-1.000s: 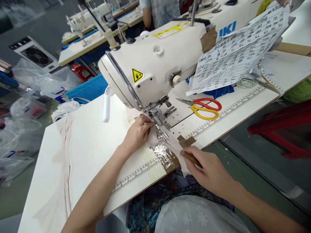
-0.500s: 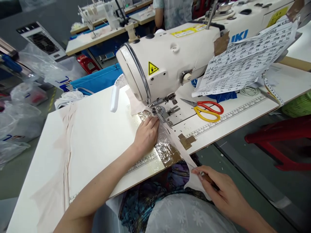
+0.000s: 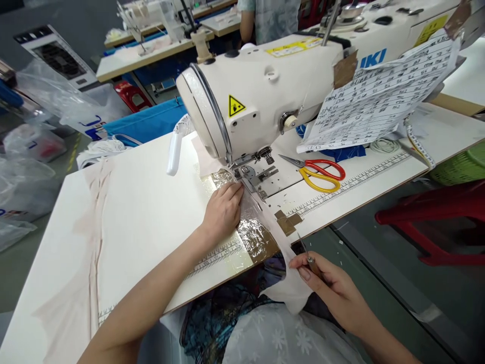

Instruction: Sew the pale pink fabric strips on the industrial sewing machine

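A white sewing machine (image 3: pixel 257 96) has a pale pink fabric strip (image 3: pixel 278 232) running under its presser foot and over the table edge toward my lap. My left hand (image 3: pixel 223 210) is closed and rests beside the presser foot, its bent fingers gripping the strip's edge; the fingertips are partly hidden. Beyond the front edge, my right hand (image 3: pixel 326 285) holds an awl (image 3: pixel 311 263) with a wooden handle, its thin metal point directed up and away. Thumb and forefinger of that hand also pinch the strip, whose loose end hangs over my lap.
Red-and-yellow-handled scissors (image 3: pixel 322 174) lie right of the needle area. More pale pink fabric (image 3: pixel 94 242) is spread on the left of the white table (image 3: pixel 151 192). A handwritten sheet (image 3: pixel 382 96) hangs off the machine. A red stool (image 3: pixel 424 222) stands at right; another person (image 3: pixel 275 20) is behind.
The awl's point has swung up, off the strip. My right hand has shifted slightly, and the strip's loose end now hangs farther left. My left hand remains by the presser foot.
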A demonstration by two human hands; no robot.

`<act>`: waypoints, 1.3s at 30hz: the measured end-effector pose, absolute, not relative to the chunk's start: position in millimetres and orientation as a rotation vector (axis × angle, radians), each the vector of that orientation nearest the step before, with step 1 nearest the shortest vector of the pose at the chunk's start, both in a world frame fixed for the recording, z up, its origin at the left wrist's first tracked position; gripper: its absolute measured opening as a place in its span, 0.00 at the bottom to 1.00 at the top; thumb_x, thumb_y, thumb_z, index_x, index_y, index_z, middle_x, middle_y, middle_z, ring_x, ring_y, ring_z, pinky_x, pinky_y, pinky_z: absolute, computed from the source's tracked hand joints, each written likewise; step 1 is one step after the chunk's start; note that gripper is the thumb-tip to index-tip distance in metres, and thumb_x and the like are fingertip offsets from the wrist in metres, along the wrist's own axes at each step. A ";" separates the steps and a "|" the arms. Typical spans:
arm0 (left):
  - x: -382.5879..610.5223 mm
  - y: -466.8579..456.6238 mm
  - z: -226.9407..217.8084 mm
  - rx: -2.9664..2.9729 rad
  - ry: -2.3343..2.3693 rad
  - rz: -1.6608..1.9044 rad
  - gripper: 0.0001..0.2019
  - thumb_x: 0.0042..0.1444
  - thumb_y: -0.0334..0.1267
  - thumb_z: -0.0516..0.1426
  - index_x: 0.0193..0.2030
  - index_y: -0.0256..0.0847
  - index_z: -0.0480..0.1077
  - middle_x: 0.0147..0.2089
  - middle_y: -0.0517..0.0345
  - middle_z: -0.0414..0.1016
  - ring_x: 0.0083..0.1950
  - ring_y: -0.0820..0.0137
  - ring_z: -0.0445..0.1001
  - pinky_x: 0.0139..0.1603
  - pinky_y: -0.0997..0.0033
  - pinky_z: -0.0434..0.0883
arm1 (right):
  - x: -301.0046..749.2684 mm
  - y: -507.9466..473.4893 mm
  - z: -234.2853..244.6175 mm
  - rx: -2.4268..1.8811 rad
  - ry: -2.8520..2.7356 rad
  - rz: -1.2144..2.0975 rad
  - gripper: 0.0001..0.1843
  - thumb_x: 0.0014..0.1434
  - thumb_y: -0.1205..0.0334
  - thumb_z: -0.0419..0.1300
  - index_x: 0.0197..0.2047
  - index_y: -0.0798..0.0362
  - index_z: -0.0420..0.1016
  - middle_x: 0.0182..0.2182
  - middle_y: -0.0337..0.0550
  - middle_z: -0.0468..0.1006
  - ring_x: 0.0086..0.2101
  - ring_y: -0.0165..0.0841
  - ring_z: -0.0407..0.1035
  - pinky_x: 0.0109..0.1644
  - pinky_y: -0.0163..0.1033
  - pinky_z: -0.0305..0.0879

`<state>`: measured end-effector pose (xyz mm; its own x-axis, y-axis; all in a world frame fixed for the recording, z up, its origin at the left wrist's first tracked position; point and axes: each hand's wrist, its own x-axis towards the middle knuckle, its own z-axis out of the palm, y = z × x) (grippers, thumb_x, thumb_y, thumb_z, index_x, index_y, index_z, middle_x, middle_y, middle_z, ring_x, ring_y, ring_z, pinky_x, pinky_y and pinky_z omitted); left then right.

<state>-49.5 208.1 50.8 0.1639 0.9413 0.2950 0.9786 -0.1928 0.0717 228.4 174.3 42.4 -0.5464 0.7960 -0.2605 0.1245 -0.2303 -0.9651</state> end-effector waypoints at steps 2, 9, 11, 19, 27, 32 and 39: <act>-52.9 210.3 50.4 -2.305 -1.916 -0.426 0.21 0.63 0.28 0.47 0.59 0.28 0.70 0.60 0.42 0.73 0.62 0.56 0.69 0.62 0.52 0.72 | 220.1 173.6 40.9 -1.093 -1.181 2.044 0.18 0.56 0.43 0.66 0.36 0.49 0.79 0.29 0.39 0.73 0.26 0.29 0.62 0.28 0.32 0.61; -66.6 212.1 50.2 -2.385 -1.873 -0.550 0.22 0.61 0.25 0.46 0.60 0.30 0.69 0.60 0.43 0.74 0.63 0.59 0.70 0.65 0.50 0.70 | 200.8 167.5 39.4 -1.099 -0.771 2.221 0.20 0.48 0.43 0.71 0.36 0.49 0.77 0.28 0.37 0.72 0.27 0.29 0.64 0.29 0.33 0.63; -67.6 210.6 48.7 -2.409 -1.832 -0.557 0.22 0.60 0.24 0.46 0.59 0.31 0.69 0.61 0.43 0.73 0.64 0.58 0.70 0.65 0.48 0.70 | 201.7 168.4 40.7 -1.110 -1.035 2.085 0.19 0.53 0.42 0.68 0.37 0.50 0.78 0.33 0.40 0.74 0.31 0.31 0.66 0.33 0.33 0.64; -57.9 215.1 45.5 -2.316 -1.776 -0.547 0.20 0.62 0.25 0.47 0.56 0.31 0.71 0.56 0.39 0.72 0.58 0.53 0.69 0.55 0.47 0.75 | 198.6 183.0 47.9 -1.200 -1.717 1.536 0.16 0.66 0.49 0.53 0.43 0.52 0.74 0.30 0.40 0.73 0.26 0.30 0.62 0.28 0.35 0.60; -65.9 223.5 45.4 -2.306 -1.763 -0.656 0.17 0.63 0.25 0.47 0.52 0.33 0.73 0.47 0.43 0.72 0.49 0.58 0.69 0.47 0.53 0.77 | 191.8 197.2 53.5 -1.192 -1.857 1.488 0.19 0.68 0.49 0.49 0.46 0.53 0.73 0.27 0.38 0.71 0.24 0.30 0.59 0.27 0.36 0.57; -69.1 221.8 45.1 -2.348 -1.679 -0.737 0.15 0.64 0.25 0.47 0.51 0.35 0.71 0.47 0.46 0.73 0.48 0.61 0.70 0.47 0.56 0.77 | 186.1 200.8 57.9 -1.148 -1.880 1.523 0.19 0.68 0.49 0.49 0.46 0.53 0.72 0.25 0.36 0.66 0.24 0.30 0.57 0.27 0.36 0.55; -69.9 225.4 45.2 -2.296 -1.746 -0.620 0.18 0.60 0.22 0.48 0.52 0.34 0.71 0.50 0.44 0.72 0.50 0.58 0.69 0.48 0.54 0.76 | 172.6 210.4 65.2 -1.085 -1.834 1.709 0.18 0.64 0.49 0.50 0.44 0.54 0.72 0.22 0.32 0.56 0.22 0.29 0.52 0.24 0.35 0.50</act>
<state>-69.9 225.4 45.2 0.2182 0.8727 0.4368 0.9527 -0.2875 0.0986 172.6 210.4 65.2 -0.6146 0.7606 -0.2092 0.2620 -0.0534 -0.9636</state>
